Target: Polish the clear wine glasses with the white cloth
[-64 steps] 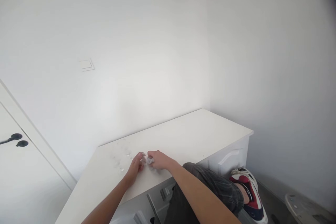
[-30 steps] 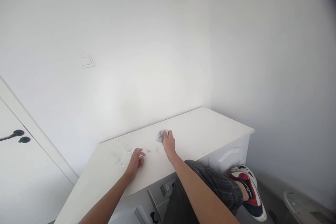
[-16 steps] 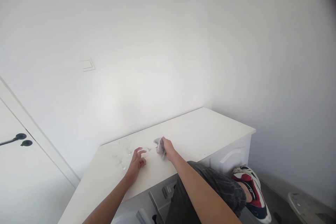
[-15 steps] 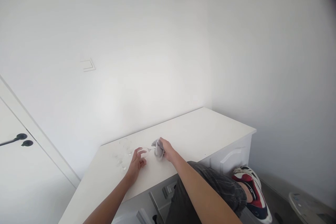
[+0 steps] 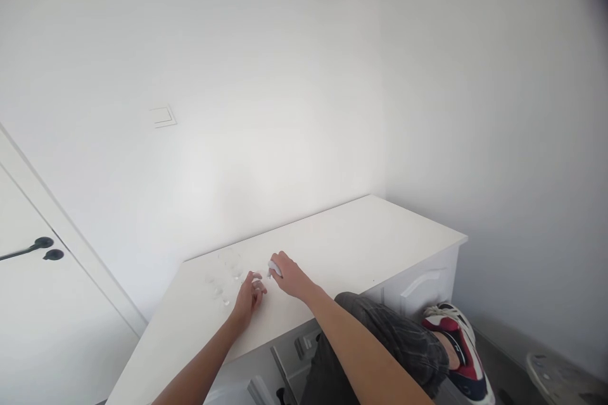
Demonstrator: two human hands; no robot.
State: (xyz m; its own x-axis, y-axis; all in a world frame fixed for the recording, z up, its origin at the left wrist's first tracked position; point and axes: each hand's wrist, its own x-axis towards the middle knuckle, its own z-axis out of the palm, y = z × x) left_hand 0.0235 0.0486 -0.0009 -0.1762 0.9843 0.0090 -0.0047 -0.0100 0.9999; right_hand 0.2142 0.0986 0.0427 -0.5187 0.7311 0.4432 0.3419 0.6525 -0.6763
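Note:
Over the left part of the white cabinet top, my left hand (image 5: 247, 297) has its fingers curled round the bowl of a small clear stemmed glass (image 5: 257, 280). The glass is see-through and its outline is faint. Just to the right, my right hand (image 5: 291, 275) grips a bunched grey cloth (image 5: 274, 267), most of which is hidden by the fingers. The cloth sits close to the stem end of the glass; whether it touches cannot be made out. Beside my left hand, several clear glasses (image 5: 236, 269) stand on the cabinet top, hard to see against the white.
The white cabinet top (image 5: 361, 234) runs along the wall into a corner. A door with a black handle (image 5: 44, 242) is at left, and a light switch (image 5: 162, 116) is on the wall. My knee and a red, white and navy shoe (image 5: 468, 351) are at the cabinet's front right.
My right hand has moved left, nearer my left hand, and turned so its back faces up. The cloth is now mostly covered by the fingers. The left hand stays nearly in place.

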